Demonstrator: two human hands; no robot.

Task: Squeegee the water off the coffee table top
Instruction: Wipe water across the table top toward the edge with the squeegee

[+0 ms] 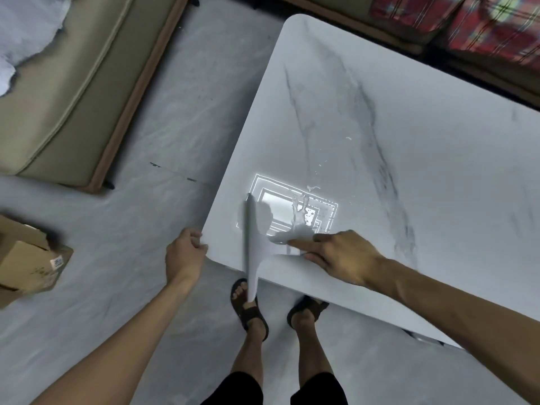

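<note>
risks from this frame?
1. The squeegee blade overhangs the coffee table edge directly above a sandalled foot, so pushed water likely drips there.
2. The puddle sits behind the blade near the right hand, so this stroke may miss it.

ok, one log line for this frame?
right hand: holds squeegee on table top | left hand: grips table corner | water: beside blade

Dim, even light; a bright rectangular glare, probably a ceiling lamp's reflection, sits on the surface [409, 159] near its left corner; edges bend and blur
</note>
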